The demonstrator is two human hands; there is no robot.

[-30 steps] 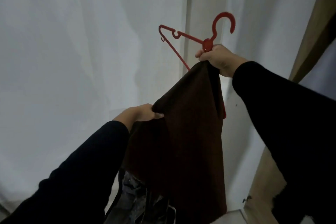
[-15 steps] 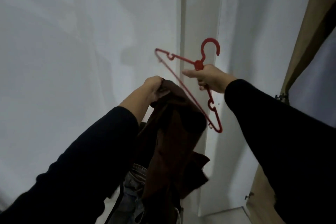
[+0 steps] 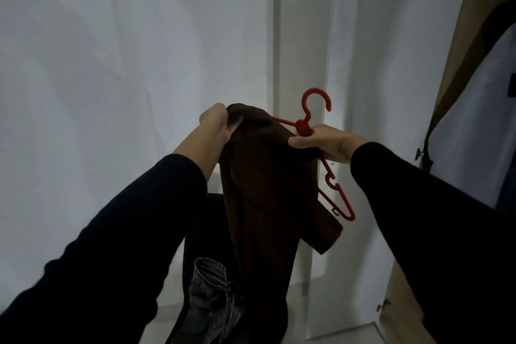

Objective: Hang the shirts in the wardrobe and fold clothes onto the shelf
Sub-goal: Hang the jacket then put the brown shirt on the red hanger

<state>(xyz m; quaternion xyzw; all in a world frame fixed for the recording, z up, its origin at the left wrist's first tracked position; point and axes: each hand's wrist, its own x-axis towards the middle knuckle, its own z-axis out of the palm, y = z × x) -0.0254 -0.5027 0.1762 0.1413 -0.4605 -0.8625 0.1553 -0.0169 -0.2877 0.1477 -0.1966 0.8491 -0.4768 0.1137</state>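
Note:
A dark brown shirt (image 3: 268,193) hangs in front of me, draped over the left arm of a red plastic hanger (image 3: 315,114). My left hand (image 3: 216,123) grips the shirt's top edge at the left. My right hand (image 3: 326,142) pinches the hanger just below its hook, with shirt cloth under the thumb. The hanger's right arm (image 3: 339,198) sticks out bare, slanting down to the right. The hanger's left end is hidden under the cloth.
White walls fill the left and centre, with a pale vertical post (image 3: 301,36) behind the hanger. A brown wardrobe door (image 3: 458,50) stands at the right edge. Grey jeans (image 3: 212,296) lie on a dark heap low in the middle.
The brown shirt now covers the hanger's left arm; before it hung bunched from my left hand beside the hanger. Both hands sit lower in view and my right hand now also pinches cloth.

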